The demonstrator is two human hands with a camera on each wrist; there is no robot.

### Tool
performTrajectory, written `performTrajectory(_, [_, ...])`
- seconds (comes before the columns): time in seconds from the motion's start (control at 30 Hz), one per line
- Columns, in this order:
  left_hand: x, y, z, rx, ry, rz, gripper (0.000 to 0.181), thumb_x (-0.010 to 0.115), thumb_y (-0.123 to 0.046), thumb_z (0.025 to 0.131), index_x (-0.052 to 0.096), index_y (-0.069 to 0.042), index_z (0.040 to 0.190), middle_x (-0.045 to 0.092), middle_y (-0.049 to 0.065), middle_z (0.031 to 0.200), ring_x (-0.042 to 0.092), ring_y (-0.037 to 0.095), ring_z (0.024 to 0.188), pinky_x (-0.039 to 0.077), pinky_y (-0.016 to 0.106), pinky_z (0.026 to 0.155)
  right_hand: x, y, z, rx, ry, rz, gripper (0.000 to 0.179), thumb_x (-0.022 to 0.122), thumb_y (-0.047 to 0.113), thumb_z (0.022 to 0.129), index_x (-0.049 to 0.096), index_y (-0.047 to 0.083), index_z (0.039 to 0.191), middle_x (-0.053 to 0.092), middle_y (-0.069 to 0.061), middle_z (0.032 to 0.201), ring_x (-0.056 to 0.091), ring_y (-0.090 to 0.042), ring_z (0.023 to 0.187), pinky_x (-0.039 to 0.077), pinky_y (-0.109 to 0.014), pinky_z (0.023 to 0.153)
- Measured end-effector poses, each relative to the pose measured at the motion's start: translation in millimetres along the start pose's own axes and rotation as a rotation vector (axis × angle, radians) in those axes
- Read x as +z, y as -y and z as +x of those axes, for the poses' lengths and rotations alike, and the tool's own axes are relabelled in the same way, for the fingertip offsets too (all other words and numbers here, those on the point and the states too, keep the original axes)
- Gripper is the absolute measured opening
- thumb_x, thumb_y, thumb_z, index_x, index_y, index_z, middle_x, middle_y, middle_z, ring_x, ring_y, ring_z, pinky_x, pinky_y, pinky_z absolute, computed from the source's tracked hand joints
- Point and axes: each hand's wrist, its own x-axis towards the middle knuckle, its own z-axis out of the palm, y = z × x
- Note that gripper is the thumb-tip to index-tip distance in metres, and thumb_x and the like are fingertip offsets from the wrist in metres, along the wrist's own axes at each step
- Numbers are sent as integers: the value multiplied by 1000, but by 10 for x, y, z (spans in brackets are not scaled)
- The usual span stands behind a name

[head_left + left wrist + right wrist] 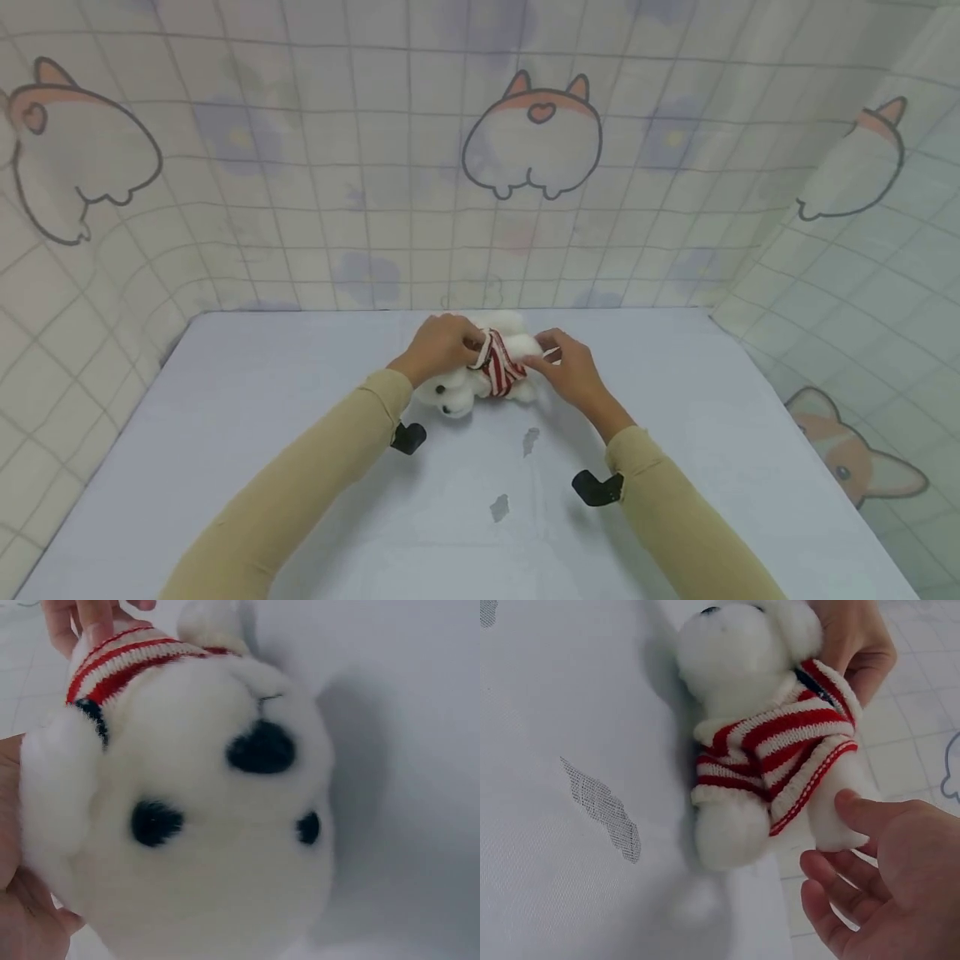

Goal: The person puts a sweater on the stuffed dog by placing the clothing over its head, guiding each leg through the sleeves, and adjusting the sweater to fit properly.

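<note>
A white plush toy (456, 387) with black eyes and a dark nose lies on its side toward the back of the table, its head to the left. It wears a red and white striped knit sweater (802, 739). My left hand (442, 343) holds the toy by its upper side near the sleeve; in the left wrist view, that palm shows at the left edge beside the head. With thumb above and fingers below, my right hand (900, 877) pinches a white leg (836, 806) below the sweater's hem. The other leg (731, 832) hangs free of both hands.
The white table (300, 517) has grey worn patches (499, 507) in front of the toy. A tiled-pattern curtain (337, 167) with cartoon corgis surrounds its back and sides. Black mounts (596, 488) stick out from both sleeves.
</note>
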Motion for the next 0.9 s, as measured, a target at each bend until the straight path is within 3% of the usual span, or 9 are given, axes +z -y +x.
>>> performTrajectory(0.23, [116,-5,-22,2,-45,16,32,64,-5,77,41,-20,60,44,-6,60,40,12,64,27,31,66,57,-46,15,-1,10,27,19,68,21,91,69,6,102,73,-11,97,67,-24,90,52,-35,77])
performTrajectory(0.37, [139,-30,-32,16,-72,5,31,63,-4,75,42,-20,59,43,-6,60,40,14,67,28,33,67,106,-52,27,-2,20,92,15,65,14,92,69,3,101,73,-14,98,69,-25,90,55,-33,75])
performTrajectory(0.53, [164,-52,-27,-6,-60,7,31,62,-4,76,40,-19,60,40,-5,61,41,18,71,28,33,68,176,-64,59,-31,22,170,14,61,3,92,69,-2,102,72,-20,99,69,-28,89,58,-32,74])
performTrajectory(0.7, [193,-54,-7,-18,-66,9,32,65,-7,78,39,-18,63,42,-4,63,42,18,72,29,31,65,217,-39,87,-59,-3,158,14,60,2,93,71,-1,101,72,-19,96,68,-25,83,57,-30,72])
performTrajectory(0.9, [238,-44,13,-9,-67,18,21,66,-12,80,49,-19,71,54,-4,73,45,18,77,33,32,66,218,53,136,-75,11,139,19,57,5,95,72,1,104,73,-16,101,69,-25,88,57,-33,77])
